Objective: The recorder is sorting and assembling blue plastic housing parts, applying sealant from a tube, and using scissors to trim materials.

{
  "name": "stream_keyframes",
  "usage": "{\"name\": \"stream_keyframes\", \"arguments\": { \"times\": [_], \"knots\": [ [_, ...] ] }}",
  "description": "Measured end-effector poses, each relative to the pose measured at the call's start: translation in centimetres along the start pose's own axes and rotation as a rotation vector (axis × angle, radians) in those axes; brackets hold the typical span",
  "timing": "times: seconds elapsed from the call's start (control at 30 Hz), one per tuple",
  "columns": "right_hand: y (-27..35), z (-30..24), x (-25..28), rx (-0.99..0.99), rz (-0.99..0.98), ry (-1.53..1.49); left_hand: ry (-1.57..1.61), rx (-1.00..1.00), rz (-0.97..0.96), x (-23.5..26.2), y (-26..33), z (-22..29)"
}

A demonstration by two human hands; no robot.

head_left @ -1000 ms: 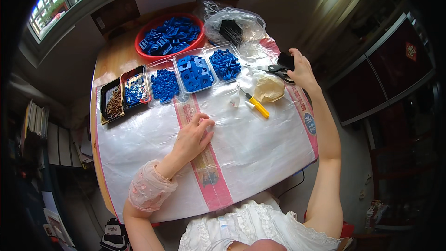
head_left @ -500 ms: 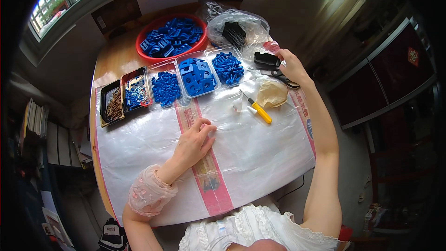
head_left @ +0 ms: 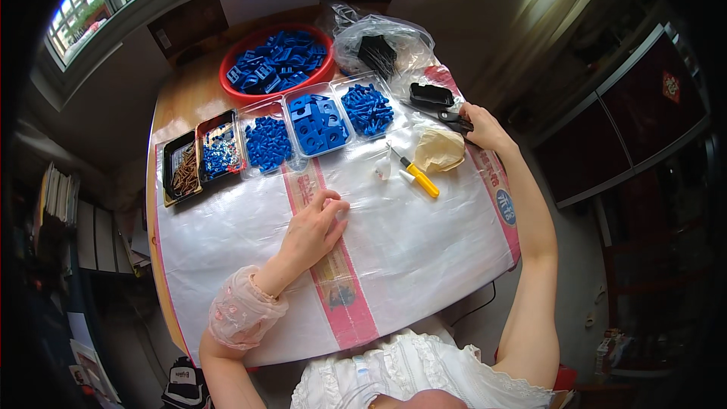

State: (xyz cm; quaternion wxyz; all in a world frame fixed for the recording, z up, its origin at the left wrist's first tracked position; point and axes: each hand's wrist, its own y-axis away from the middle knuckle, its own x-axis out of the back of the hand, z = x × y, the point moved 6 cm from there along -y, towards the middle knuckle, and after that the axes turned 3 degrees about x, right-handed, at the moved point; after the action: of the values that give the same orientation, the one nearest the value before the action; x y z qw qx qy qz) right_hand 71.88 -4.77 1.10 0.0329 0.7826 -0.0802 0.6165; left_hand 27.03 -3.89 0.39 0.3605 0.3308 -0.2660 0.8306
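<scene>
At the right side of the table my right hand [head_left: 487,129] has its fingers closed at the black handle of a pair of scissors [head_left: 452,119]. The scissors lie beside a small black tray [head_left: 431,95]. My left hand [head_left: 309,233] rests on the white plastic sheet [head_left: 409,257] near the table's middle, holding nothing, its fingers loosely bent and apart. Between the hands lie a yellow-handled screwdriver [head_left: 422,180] and a crumpled cream-coloured cloth or paper [head_left: 439,151]. A small whitish thing [head_left: 382,170] sits left of the screwdriver; its kind is unclear.
Across the back stand clear trays of blue plugs [head_left: 268,144], flat blue parts [head_left: 318,124] and more blue pegs [head_left: 367,110]. Farther left are black trays with small blue-and-white pieces [head_left: 221,150] and brown screws [head_left: 185,169]. Behind are a red basin [head_left: 228,88] and a plastic bag [head_left: 415,30].
My right hand has moved from the black tray toward me and slightly right, onto the scissors' handle. My left hand has stayed nearly still.
</scene>
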Motion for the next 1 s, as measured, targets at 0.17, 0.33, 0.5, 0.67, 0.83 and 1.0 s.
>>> {"name": "stream_keyframes", "arguments": {
  "times": [0.17, 0.33, 0.5, 0.67, 0.83, 1.0],
  "knots": [
    [2.1, -1.2, 1.7, -0.037, 0.049, 0.015, -0.014, -0.033, 0.024, -0.2, 0.1, -0.1],
    [4.4, -1.1, 2.6, -0.081, 0.052, -0.245, -0.003, -0.054, 0.058, -0.3, 0.1, -0.2],
    [7.6, 1.1, 2.0, -0.118, 0.081, -0.519, 0.003, -0.045, 0.050, -0.4, 0.0, -0.2],
    [13.8, 0.9, 2.6, -0.342, 0.109, -0.770, -0.002, -0.040, 0.050, -0.3, 0.1, -0.3],
    [22.0, -2.7, 4.5, -0.463, 0.170, -0.592, 0.007, -0.028, 0.010, -0.2, 0.0, 0.0],
    [24.3, -7.7, 3.2, -0.494, 0.139, -0.458, 0.006, -0.036, 0.048, -0.4, 0.3, -0.7]
  ]
}}
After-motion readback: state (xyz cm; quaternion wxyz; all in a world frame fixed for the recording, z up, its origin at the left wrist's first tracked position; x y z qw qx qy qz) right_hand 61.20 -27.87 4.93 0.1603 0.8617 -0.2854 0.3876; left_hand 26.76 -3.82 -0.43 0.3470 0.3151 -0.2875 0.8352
